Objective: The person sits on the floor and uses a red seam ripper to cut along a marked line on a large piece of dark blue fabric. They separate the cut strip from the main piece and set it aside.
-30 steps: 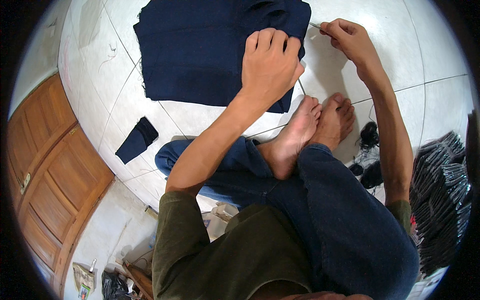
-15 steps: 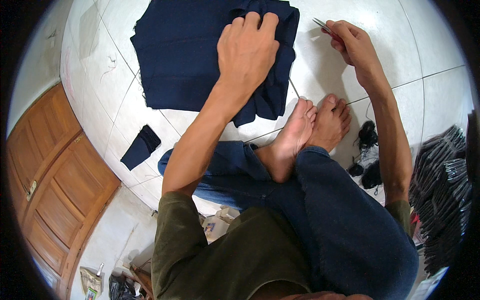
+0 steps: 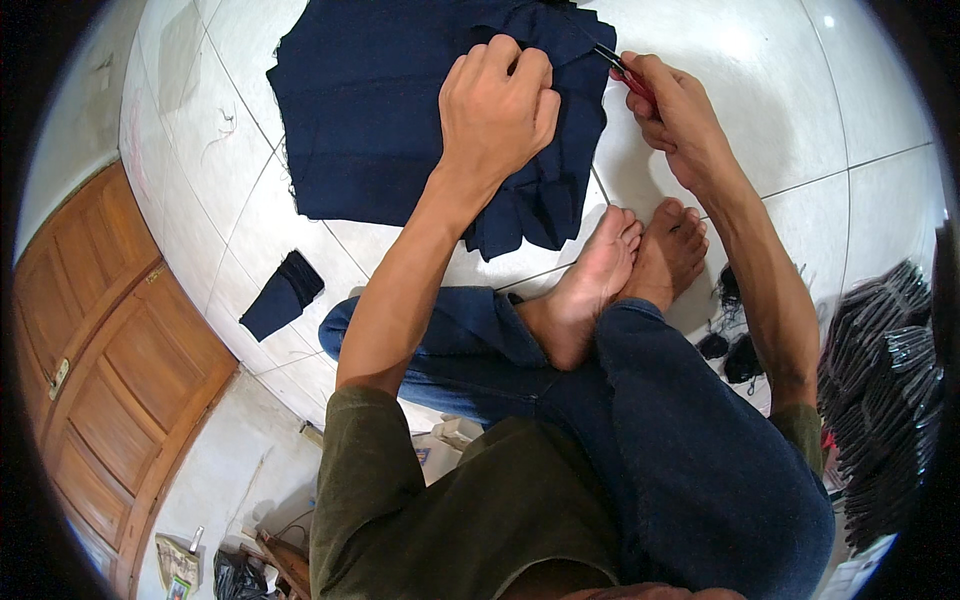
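Observation:
A stack of dark navy cloth pieces (image 3: 365,130) with frayed left edges lies on the floor in front of me. My left hand (image 3: 496,112) is closed on the cloth near its right side, fingers curled down into it and partly hidden. In my right hand (image 3: 680,118) is a pair of thread snips (image 3: 638,84) with a red handle. The metal blades point up and left, with their tips over the cloth's upper right edge. Whether the blades touch a thread or the fabric is too small to tell.
A small folded navy piece (image 3: 283,297) lies on the tiled floor at left. Black thread clumps (image 3: 740,357) are beside my right forearm, and a large dark bundle (image 3: 880,400) is at far right. My bare feet (image 3: 620,270) sit just below the cloth. A wooden door (image 3: 125,370) stands at left.
My right hand has moved left and slightly down, bringing the snips from above bare floor to the cloth's edge. The cloth's upper right part has shifted slightly right, with my left hand still on it.

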The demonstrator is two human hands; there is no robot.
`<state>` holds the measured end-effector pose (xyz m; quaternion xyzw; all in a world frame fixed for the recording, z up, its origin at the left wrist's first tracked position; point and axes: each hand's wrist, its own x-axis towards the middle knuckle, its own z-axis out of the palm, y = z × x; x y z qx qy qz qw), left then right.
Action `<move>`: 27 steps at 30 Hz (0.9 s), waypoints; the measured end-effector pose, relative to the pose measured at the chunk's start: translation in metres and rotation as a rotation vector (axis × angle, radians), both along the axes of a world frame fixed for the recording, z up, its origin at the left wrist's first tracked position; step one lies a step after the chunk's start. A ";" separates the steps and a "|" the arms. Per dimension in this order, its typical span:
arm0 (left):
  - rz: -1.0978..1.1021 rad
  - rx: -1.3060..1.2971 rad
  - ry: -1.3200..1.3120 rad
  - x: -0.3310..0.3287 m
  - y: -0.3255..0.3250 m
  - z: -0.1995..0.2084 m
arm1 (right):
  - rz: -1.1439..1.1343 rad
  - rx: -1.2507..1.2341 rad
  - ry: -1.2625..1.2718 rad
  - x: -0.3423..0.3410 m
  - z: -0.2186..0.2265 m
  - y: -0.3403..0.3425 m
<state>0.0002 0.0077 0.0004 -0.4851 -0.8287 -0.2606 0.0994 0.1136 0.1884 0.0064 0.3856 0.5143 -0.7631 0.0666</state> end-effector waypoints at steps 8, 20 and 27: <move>-0.013 0.013 -0.011 -0.001 -0.002 -0.001 | -0.048 -0.009 0.045 -0.008 -0.003 -0.005; -0.008 0.010 0.003 -0.002 -0.001 -0.001 | -0.109 -0.059 0.029 -0.013 -0.004 -0.004; -0.013 -0.179 0.321 0.006 0.024 0.026 | -0.217 -0.121 0.028 0.003 -0.008 0.012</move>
